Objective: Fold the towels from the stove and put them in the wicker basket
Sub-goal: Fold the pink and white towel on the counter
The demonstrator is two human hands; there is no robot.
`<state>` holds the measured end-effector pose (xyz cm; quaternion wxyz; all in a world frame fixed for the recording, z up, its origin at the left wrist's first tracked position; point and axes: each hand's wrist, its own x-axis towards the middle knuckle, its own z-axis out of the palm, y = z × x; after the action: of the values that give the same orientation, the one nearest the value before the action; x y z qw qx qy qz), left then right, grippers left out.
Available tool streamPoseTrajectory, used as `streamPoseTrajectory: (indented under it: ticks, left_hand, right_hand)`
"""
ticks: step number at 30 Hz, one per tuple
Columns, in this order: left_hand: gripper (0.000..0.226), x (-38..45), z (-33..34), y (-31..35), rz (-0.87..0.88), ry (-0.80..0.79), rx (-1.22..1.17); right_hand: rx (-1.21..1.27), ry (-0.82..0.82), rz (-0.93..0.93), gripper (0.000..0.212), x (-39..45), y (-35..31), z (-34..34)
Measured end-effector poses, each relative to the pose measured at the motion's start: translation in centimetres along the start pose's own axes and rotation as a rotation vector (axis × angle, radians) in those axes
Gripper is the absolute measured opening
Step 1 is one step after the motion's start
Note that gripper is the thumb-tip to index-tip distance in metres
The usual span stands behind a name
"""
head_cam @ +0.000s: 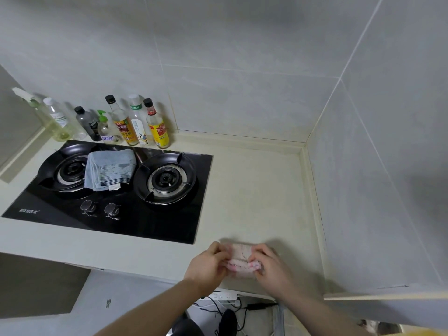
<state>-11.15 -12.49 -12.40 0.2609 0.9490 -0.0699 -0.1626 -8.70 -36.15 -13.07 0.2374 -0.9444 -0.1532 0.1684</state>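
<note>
Cream counter (254, 190), left hand (208, 265) and right hand (271, 265) grip pink towel (241, 258), blue towel (110, 169) on stove (145, 224)

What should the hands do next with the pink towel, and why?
Probably press the pink towel flat on the counter to finish its fold. Both the left hand and the right hand pinch it at its ends, and it looks small and bunched already. No basket is in view, and the blue towel still lies on the stove.
</note>
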Motion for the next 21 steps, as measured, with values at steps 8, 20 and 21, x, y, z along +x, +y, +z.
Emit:
streamPoseTrajectory:
  ticks: [8, 20, 21]
  left_hand:
    - [0.031, -0.4, 0.3, 1.0, -0.103, -0.107, 0.119]
    - [0.066, 0.2, 0.8, 0.3, -0.381, -0.213, 0.094]
    - [0.074, 0.0, 1.0, 0.0, -0.387, -0.248, 0.115]
  right_hand:
    - [-0.042, 0.073, 0.055, 0.026, -0.2, -1.3, 1.4]
    - [-0.180, -0.274, 0.225, 0.105, -1.9, -0.2, 4.1]
    - [-0.188, -0.283, 0.224, 0.107, -2.0, -0.4, 3.9]
